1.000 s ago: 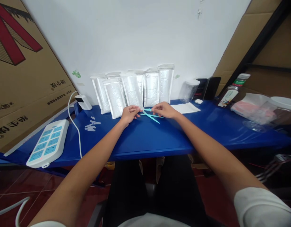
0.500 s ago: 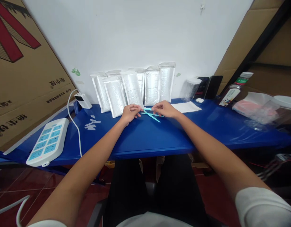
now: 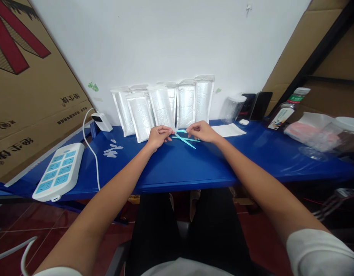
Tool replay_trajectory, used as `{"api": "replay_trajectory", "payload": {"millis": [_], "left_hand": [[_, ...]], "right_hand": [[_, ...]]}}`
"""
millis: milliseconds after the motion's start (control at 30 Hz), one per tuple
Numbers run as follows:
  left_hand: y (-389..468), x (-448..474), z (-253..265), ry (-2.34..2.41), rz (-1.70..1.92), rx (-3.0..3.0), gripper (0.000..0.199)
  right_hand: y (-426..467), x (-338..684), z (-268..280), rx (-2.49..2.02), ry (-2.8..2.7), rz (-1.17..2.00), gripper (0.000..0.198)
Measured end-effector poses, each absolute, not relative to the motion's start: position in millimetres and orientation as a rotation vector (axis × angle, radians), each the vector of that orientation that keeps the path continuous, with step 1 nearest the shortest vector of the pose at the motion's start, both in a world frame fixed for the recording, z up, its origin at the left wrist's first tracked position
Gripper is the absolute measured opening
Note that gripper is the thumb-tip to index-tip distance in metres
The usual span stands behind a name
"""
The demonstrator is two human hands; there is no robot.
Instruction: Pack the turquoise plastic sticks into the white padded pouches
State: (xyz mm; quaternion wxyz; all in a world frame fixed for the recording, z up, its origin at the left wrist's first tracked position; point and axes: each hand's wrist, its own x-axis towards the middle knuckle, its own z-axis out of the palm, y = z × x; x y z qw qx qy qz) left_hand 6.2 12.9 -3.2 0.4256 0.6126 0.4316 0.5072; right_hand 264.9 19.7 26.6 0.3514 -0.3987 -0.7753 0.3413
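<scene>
My left hand (image 3: 160,137) is closed in a pinch at the whitish end of a thin turquoise strip (image 3: 188,143), whose free end slants down to the right. My right hand (image 3: 200,131) is also pinched, its fingertips at a short turquoise piece (image 3: 181,131) between the hands; whether this belongs to the same strip I cannot tell. Another turquoise length (image 3: 194,140) crosses under the slanting one. Just behind the hands, several silver bubble mailers (image 3: 161,105) lean upright against the wall. A flat white pouch (image 3: 230,130) lies right of my right hand.
Whitish scraps (image 3: 110,154) lie on the blue table (image 3: 182,168) at left, near a white cable, a white charger (image 3: 102,122) and a power strip (image 3: 59,170). On the right stand a lidded jar (image 3: 233,109), phones (image 3: 261,106), a bottle (image 3: 287,109) and a pink-filled bag (image 3: 310,132).
Both hands stay nearly in place, with the fingertips slightly farther apart. A whitish end now shows at my left fingertips. The view has shifted slightly.
</scene>
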Motion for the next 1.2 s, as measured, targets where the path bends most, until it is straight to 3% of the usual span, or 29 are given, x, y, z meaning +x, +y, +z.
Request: {"api": "replay_trajectory", "payload": {"millis": [1200], "left_hand": [[14.8,4.8,-3.1,1.104,1.278,1.521,0.047]], "right_hand": [[19.3,264.7,29.8,-1.073,-1.961,0.852,0.033]]}}
